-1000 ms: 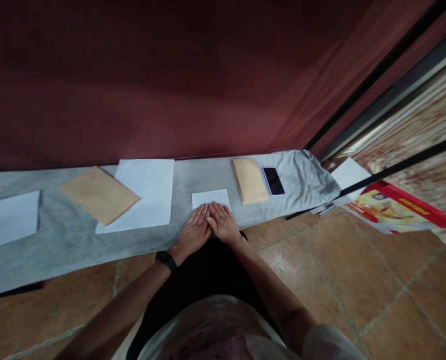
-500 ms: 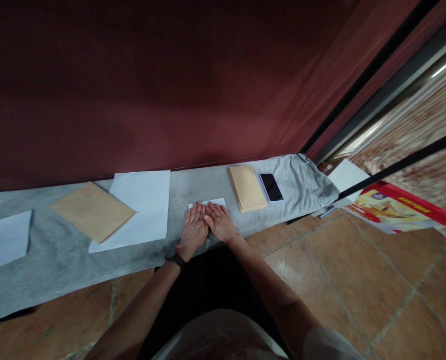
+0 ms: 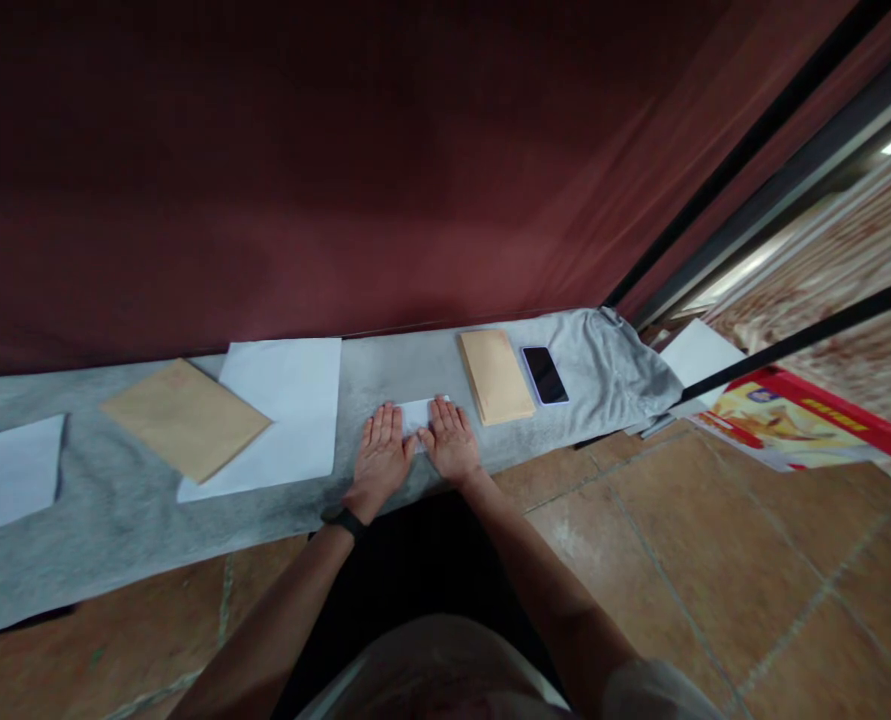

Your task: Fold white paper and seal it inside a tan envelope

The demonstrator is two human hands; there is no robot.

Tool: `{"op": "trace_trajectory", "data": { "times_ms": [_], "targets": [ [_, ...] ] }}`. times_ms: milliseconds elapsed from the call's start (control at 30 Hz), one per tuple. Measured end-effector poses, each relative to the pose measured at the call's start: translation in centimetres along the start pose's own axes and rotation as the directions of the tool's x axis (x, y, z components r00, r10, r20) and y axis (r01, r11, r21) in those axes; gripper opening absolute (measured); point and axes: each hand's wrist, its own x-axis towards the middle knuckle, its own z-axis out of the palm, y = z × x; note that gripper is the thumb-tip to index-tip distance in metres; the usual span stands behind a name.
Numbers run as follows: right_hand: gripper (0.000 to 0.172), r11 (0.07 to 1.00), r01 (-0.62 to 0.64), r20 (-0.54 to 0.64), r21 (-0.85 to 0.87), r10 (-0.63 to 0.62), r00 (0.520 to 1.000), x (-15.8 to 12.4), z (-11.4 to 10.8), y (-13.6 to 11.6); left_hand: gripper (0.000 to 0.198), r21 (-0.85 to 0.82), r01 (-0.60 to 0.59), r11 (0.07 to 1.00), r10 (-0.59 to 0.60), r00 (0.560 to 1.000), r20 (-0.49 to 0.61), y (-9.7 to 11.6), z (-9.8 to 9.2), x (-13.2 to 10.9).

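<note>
A small piece of white paper (image 3: 416, 416), seemingly folded, lies on the grey cloth (image 3: 392, 372) in front of me. My left hand (image 3: 382, 452) rests flat over its left end, fingers stretched out. Over its right end my right hand (image 3: 451, 442) lies flat in the same way. Both thumbs point inward across the paper, close to each other. The middle of the paper shows between the hands; its two ends are partly hidden under the fingers. A black band (image 3: 344, 520) is on my left wrist.
Right of my hands lie a stack of brown envelopes (image 3: 496, 376) and a phone (image 3: 545, 375). To the left, a brown envelope (image 3: 187, 420) overlaps large white paper (image 3: 295, 400), with more white paper (image 3: 14, 475) beyond. A dark red wall (image 3: 385, 230) stands behind; a colourful box (image 3: 797, 420) is at right.
My hands have slid apart sideways over the white paper, left hand leftward and right hand rightward. More of the paper's middle now shows between them.
</note>
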Motion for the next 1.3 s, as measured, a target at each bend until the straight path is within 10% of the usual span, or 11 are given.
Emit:
{"op": "trace_trajectory", "data": {
  "times_ms": [533,900,1300],
  "targets": [
    [0.063,0.998,-0.059,-0.048,-0.032,0.058,0.997,-1.3,-0.2,1.1,0.070,0.016,0.040,0.999,-0.040,0.999,-0.007,-1.4,-1.0,-0.8],
    [0.062,0.999,-0.043,-0.028,-0.023,0.042,0.999,-1.4,0.0,1.2,0.063,-0.062,-0.160,0.985,0.161,0.987,0.005,4.0,-0.9,-3.3],
    [0.059,0.997,-0.072,-0.048,-0.002,0.072,0.996,-1.2,-0.1,1.1,0.071,-0.027,-0.125,0.992,0.125,0.992,0.004,1.2,-1.5,-4.5]
  ]
}}
